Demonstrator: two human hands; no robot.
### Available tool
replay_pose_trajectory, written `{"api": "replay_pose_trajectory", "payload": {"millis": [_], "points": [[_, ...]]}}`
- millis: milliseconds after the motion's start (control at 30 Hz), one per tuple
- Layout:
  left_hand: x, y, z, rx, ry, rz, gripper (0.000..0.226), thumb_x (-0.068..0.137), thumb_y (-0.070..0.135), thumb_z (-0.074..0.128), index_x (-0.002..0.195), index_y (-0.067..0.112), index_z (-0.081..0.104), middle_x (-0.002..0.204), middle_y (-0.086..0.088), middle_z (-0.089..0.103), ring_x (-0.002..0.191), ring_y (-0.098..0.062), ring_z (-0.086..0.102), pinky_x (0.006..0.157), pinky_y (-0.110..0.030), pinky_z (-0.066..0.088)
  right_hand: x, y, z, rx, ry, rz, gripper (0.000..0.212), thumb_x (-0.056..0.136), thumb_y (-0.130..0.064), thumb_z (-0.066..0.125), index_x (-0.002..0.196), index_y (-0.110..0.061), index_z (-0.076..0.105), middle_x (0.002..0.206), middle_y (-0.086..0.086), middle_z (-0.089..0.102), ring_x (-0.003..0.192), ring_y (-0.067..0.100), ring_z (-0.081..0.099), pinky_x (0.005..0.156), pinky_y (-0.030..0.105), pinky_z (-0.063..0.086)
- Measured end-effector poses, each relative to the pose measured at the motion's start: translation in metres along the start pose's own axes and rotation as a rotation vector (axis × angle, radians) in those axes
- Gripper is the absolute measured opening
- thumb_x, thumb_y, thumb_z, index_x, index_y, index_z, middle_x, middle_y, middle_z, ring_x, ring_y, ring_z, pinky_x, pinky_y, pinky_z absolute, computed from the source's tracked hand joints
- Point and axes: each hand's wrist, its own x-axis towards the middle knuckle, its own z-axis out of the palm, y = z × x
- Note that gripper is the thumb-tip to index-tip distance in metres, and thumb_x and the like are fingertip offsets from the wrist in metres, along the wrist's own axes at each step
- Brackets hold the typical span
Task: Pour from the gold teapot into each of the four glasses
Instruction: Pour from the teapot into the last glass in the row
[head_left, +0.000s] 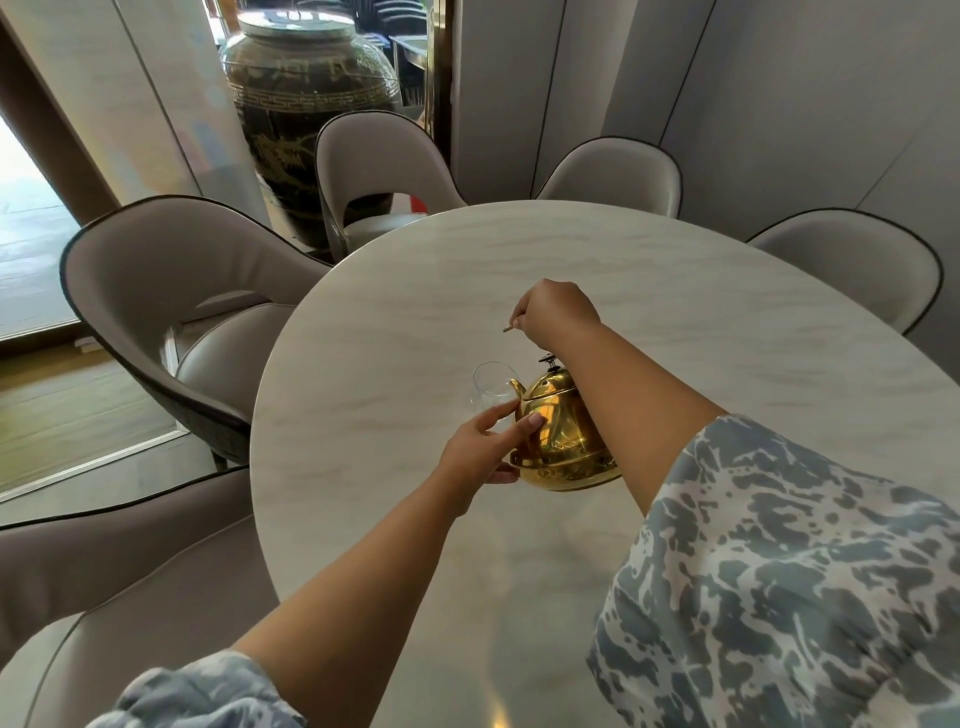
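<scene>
Patterned blue-grey sleeve (779, 571) at 4 o'clock, nearest the lens, covering the right upper arm. Right hand (556, 312) raised above the table centre, fingers closed together around a thin handle (511, 323), only its tip visible; link to the pot below not discernible. Gold teapot (561, 441) just below centre on the pale marble table (675, 291), tilted toward 10 o'clock, lid with dark knob (548, 358) on top. Left hand (480, 452) at 7 o'clock of the teapot, fingers spread apart and pressed against its side and base rim. Clear glass (491, 387) touching the spout tip at 11 o'clock; only one glass visible. Upholstered chairs (156, 270) ringing the table from 8 to 2 o'clock. Dark urn (306, 104) at 11 o'clock.
</scene>
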Motion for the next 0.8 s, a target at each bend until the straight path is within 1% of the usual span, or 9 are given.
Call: {"api": "replay_pose_trajectory", "payload": {"millis": [100,200,300,400,600,667,800], "points": [[0.0004,0.0000,-0.0005,-0.001,-0.001,0.004,0.064,0.079,0.055,0.069,0.139,0.035,0.054,0.108,-0.008,0.069,0.100,-0.028,0.071,0.080,-0.035,0.062,0.0015,-0.0005,0.0006,-0.005,-0.002,0.006,0.024,0.090,-0.023,0.066,0.109,-0.013,0.074,0.108,0.012,0.071,0.097,0.030,0.066,0.081,0.034,0.057],[0.0005,-0.0003,0.0000,-0.009,0.003,0.007,0.064,0.079,0.054,0.070,0.138,0.035,0.054,0.106,-0.007,0.069,0.100,-0.027,0.070,0.078,-0.032,0.062,0.0031,-0.0011,0.0008,-0.004,-0.010,0.016,0.025,0.089,-0.024,0.067,0.110,-0.012,0.074,0.109,0.012,0.071,0.098,0.030,0.066,0.083,0.035,0.057],[0.0014,-0.0007,0.0003,-0.011,0.002,0.008,0.064,0.079,0.055,0.069,0.138,0.034,0.054,0.107,-0.007,0.069,0.100,-0.027,0.071,0.077,-0.032,0.062,0.0036,-0.0007,0.0014,-0.015,-0.006,0.015,0.024,0.090,-0.023,0.066,0.111,-0.012,0.073,0.108,0.012,0.071,0.097,0.029,0.066,0.077,0.032,0.055],[0.0017,-0.0001,-0.0006,-0.009,0.001,0.006,0.064,0.079,0.055,0.069,0.138,0.034,0.054,0.106,-0.006,0.069,0.101,-0.027,0.070,0.078,-0.032,0.062,0.0043,-0.0016,0.0018,-0.027,-0.004,0.015,0.024,0.091,-0.022,0.066,0.110,-0.011,0.073,0.108,0.011,0.071,0.095,0.029,0.066,0.074,0.031,0.054],[0.0020,0.0021,-0.0015,-0.020,-0.009,0.002,0.059,0.080,0.053,0.069,0.135,0.035,0.056,0.101,-0.002,0.067,0.095,-0.023,0.069,0.070,-0.027,0.061,0.0065,-0.0018,0.0015,-0.049,-0.011,0.014,0.022,0.091,-0.020,0.065,0.109,-0.012,0.073,0.105,0.010,0.071,0.091,0.027,0.066,0.066,0.028,0.050],[0.0023,0.0020,-0.0019,-0.019,-0.010,0.000,0.060,0.080,0.053,0.069,0.136,0.035,0.055,0.101,-0.001,0.067,0.095,-0.023,0.069,0.069,-0.027,0.061,0.0072,-0.0024,0.0018,-0.057,-0.012,0.011,0.022,0.091,-0.019,0.065,0.110,-0.012,0.073,0.104,0.011,0.071,0.090,0.027,0.066,0.066,0.028,0.050],[0.0036,0.0016,-0.0029,-0.018,-0.010,-0.007,0.062,0.080,0.054,0.069,0.137,0.034,0.056,0.102,-0.001,0.066,0.097,-0.025,0.069,0.071,-0.028,0.061,0.0084,-0.0047,0.0010,-0.067,-0.027,0.016,0.023,0.091,-0.020,0.064,0.111,-0.012,0.072,0.106,0.011,0.070,0.092,0.028,0.066,0.071,0.030,0.053]]}}
